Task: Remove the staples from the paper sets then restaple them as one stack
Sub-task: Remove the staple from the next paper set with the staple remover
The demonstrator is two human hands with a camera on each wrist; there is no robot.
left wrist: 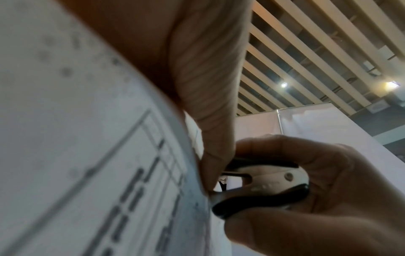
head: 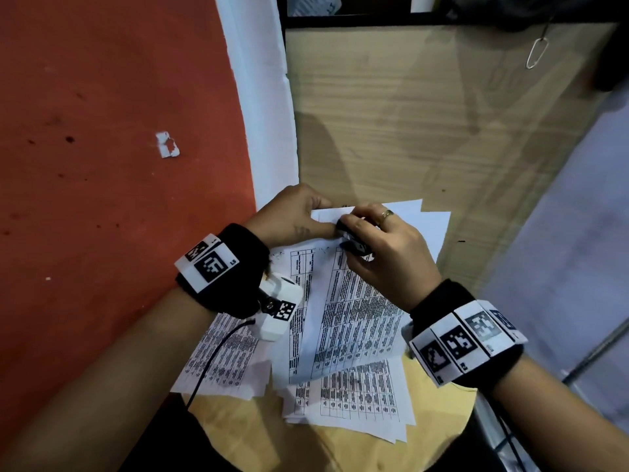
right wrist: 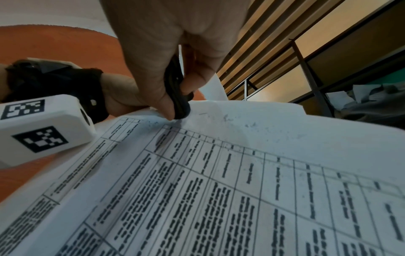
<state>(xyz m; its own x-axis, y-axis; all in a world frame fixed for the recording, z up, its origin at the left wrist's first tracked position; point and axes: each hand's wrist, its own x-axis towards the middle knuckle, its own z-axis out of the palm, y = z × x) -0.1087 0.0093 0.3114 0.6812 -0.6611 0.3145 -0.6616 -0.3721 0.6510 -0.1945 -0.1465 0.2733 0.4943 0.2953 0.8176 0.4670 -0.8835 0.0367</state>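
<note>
A set of printed table sheets (head: pixel 343 311) is lifted at its top corner over a round wooden stool. My left hand (head: pixel 299 216) pinches that top corner, thumb (left wrist: pixel 210 97) on the page (left wrist: pixel 87 155). My right hand (head: pixel 377 247) grips a black and white claw staple remover (head: pixel 354 241), squeezed between thumb and fingers. Its metal claws (left wrist: pixel 221 188) sit at the paper's top edge beside my left thumb. From the right wrist the remover (right wrist: pixel 177 90) touches the page (right wrist: pixel 241 190) near the corner. The staple itself is hidden.
More printed sheets (head: pixel 354 400) lie spread on the stool (head: pixel 245 434) beneath, another set (head: pixel 221 359) at the left. Blank white sheets (head: pixel 432 223) lie behind my hands. A wooden panel (head: pixel 425 124) stands ahead, red floor (head: pixel 102 165) at the left.
</note>
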